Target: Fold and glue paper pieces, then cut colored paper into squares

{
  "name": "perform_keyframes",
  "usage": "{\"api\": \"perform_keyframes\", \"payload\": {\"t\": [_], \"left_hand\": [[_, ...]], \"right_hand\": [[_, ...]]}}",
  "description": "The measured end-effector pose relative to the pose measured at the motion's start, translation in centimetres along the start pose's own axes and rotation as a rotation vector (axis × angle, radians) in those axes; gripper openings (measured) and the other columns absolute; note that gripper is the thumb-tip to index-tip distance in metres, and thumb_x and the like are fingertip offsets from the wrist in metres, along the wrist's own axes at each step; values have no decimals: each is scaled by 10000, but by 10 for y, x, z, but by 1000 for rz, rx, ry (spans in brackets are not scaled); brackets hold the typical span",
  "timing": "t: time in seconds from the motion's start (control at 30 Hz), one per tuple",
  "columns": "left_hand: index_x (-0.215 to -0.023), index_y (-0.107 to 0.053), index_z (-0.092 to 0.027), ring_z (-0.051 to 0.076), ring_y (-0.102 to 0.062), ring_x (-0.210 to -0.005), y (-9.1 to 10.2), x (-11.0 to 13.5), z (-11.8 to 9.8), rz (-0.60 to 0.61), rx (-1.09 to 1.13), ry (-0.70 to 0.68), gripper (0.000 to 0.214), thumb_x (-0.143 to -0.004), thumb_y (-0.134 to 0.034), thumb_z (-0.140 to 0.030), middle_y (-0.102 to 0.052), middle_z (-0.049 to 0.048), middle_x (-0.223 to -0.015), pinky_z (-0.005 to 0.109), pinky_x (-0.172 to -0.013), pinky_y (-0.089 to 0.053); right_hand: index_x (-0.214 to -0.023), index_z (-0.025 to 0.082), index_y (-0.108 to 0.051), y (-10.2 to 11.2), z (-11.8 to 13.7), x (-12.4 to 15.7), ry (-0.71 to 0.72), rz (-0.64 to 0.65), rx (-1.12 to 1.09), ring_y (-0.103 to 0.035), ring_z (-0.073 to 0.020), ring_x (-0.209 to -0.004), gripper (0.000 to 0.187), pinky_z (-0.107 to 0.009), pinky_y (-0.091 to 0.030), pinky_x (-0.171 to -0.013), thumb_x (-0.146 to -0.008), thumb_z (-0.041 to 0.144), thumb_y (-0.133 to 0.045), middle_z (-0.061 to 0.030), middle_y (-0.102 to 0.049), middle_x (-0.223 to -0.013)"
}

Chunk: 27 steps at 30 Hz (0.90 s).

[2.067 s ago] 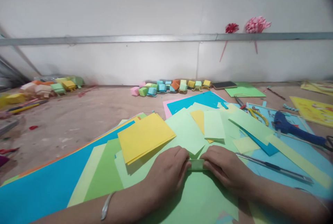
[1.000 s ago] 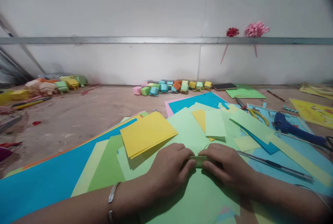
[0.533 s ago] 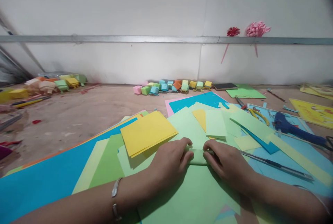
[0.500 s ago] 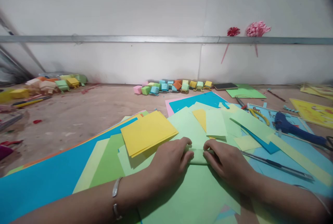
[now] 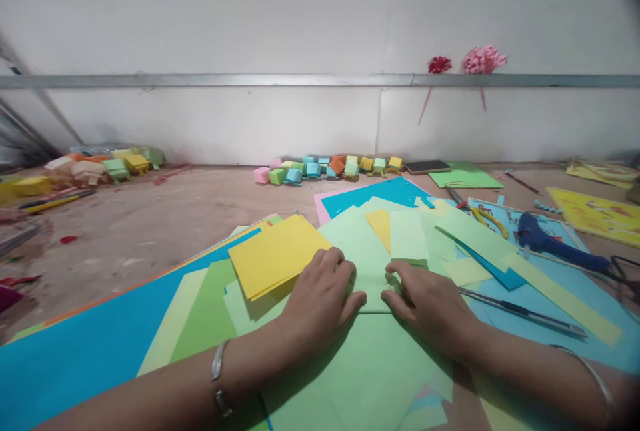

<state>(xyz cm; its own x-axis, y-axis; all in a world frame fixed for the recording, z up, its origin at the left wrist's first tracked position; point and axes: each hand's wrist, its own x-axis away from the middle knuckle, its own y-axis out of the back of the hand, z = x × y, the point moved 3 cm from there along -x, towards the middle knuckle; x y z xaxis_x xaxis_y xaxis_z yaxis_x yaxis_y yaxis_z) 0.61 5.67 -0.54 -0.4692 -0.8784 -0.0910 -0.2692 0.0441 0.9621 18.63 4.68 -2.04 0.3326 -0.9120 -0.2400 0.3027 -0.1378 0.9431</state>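
Note:
A small light green paper [image 5: 374, 303], its near edge folded, lies between my two hands on a larger light green sheet [image 5: 370, 364]. My left hand [image 5: 320, 301] holds it down at the left end, thumb along the near edge and fingers bent over the top. At the other end my right hand [image 5: 433, 301] grips it between thumb and bent forefinger. Fingertips partly hide both ends. Beside my left hand lie yellow paper pieces [image 5: 280, 251]. Just beyond my right hand is a small pale green piece [image 5: 409, 236].
A craft knife [image 5: 525, 311] lies right of my right hand. Farther right are yellow-handled pliers [image 5: 487, 219] and a blue glue gun [image 5: 560, 244]. Several small folded paper shapes [image 5: 313, 169] line the wall, near a phone [image 5: 428, 167]. Blue sheets [image 5: 125, 311] spread leftward.
Both hands have loosened slightly from their close pinch at the fold. My left fingers now lie farther over the paper, with the thumb stretched out. The whole view has shifted slightly.

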Motion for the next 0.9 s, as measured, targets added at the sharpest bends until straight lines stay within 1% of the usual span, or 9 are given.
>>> {"api": "perform_keyframes", "payload": {"t": [0.1, 0.2, 0.27, 0.33, 0.43, 0.53, 0.7, 0.77, 0.9], "left_hand": [[-920, -534, -172, 251, -493, -904, 0, 0, 4, -51, 181, 41, 173, -832, -632, -283, -568, 67, -957, 398, -794, -417], [-850, -481, -201, 190, -487, -763, -2, -1, 9, -93, 518, 105, 179, -758, -635, -204, -537, 2, -817, 328, -684, -396], [-820, -462, -209, 159, -471, -699, -2, -2, 10, -158, 756, 98, 164, -741, -604, -188, -497, -26, -756, 300, -645, -387], [-810, -464, -209, 143, -473, -681, 0, -3, 11, -245, 938, 55, 164, -736, -610, -209, -472, -39, -731, 282, -628, -393], [-847, -506, -196, 133, -505, -687, 4, -3, 10, -305, 1098, 24, 234, -707, -686, -249, -485, -41, -730, 259, -613, -413], [-919, -550, -171, 135, -556, -701, 5, -2, 8, -238, 1209, 91, 345, -701, -752, -345, -562, -12, -770, 252, -614, -456], [-1135, -525, -144, 174, -664, -594, -2, 0, 7, -13, 1373, 313, 645, -704, -757, -566, -643, 14, -720, 240, -485, -485], [-1160, -530, -136, 197, -702, -628, -4, 1, 6, 27, 1440, 347, 694, -664, -803, -538, -688, 49, -752, 234, -489, -509], [-978, -634, -109, 174, -709, -645, -5, 1, 3, 32, 1454, 375, 523, -619, -854, -419, -721, 69, -742, 226, -546, -548]], "right_hand": [[-1148, 164, -570, 1, -2, 2, -21, -37, -34, -629, -232, -786, 323, -314, -440, -626, -850, 287, -592, -84, -674, -914], [-1292, 159, -494, 5, -5, 2, -42, -100, -152, -600, -279, -994, 522, -370, -486, -745, -813, 321, -622, -141, -626, -1138], [-1343, 162, -453, 9, -8, 1, -78, -121, -290, -596, -266, -973, 596, -382, -489, -770, -812, 378, -615, -141, -617, -1157], [-1267, 162, -513, 13, -10, -1, -112, -65, -468, -597, -215, -806, 522, -347, -484, -701, -832, 443, -578, -95, -649, -995], [-877, 172, -616, 17, -7, -2, -151, 79, -709, -525, -152, -617, 334, -279, -423, -568, -845, 492, -527, -14, -589, -703], [-661, 191, -543, 23, -4, 0, -200, 76, -803, -470, -122, -558, 328, -252, -368, -513, -816, 479, -549, 16, -522, -603], [-640, 198, -528, 26, -5, 0, -236, -3, -886, -466, -111, -533, 333, -243, -360, -506, -810, 480, -577, 28, -516, -573], [-659, 194, -547, 23, -8, 0, -250, -1, -909, -472, -112, -533, 328, -243, -366, -503, -807, 484, -587, 25, -528, -576], [-716, 174, -594, 18, -10, -1, -267, 38, -933, -472, -111, -540, 318, -239, -378, -489, -809, 478, -606, 14, -551, -595]]}}
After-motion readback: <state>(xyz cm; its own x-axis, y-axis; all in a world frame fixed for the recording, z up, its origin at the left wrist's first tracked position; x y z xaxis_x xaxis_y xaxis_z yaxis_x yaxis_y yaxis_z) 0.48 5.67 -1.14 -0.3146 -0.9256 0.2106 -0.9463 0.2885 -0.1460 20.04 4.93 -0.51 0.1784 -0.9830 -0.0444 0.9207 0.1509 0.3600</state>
